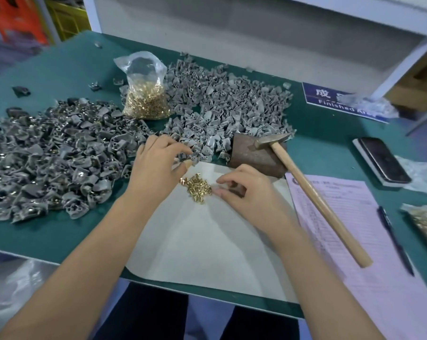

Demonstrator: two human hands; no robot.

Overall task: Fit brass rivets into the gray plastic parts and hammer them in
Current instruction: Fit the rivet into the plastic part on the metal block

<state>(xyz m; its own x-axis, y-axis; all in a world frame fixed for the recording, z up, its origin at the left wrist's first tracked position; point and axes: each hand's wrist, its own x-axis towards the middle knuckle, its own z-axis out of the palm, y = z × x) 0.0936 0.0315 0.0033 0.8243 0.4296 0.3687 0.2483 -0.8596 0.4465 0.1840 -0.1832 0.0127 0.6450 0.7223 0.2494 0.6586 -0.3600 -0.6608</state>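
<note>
1. A small heap of brass rivets (198, 187) is seen on a white sheet (207, 236) laid on the green surface (60, 69), between the two hands and just beside the fingertips of both.
2. The left hand (158, 165) is held at the near edge of the heap of gray plastic parts (222, 106), fingers curled; a gray part appears to be pinched at the fingertips, though blur keeps this from being certain.
3. The right hand (241, 192) is lowered over the sheet with fingers bent toward the rivets; whether a rivet is pinched by this grip cannot be told.
4. The rivets are judged light, hard and smooth, so they are likely to roll or slip; a fingertip pinch on the shank under the head would suit them best.
5. The plastic parts are judged light and stiff, with curved backs; they are best held by the side edges, the holes left free.
6. The hammer (305, 187) is laid beyond the right hand, its head on a rusty metal block (254, 155), untouched.
7. A second heap of parts (48, 155) lies outward of the left hand, with a bag of rivets (146, 94) beyond it.
</note>
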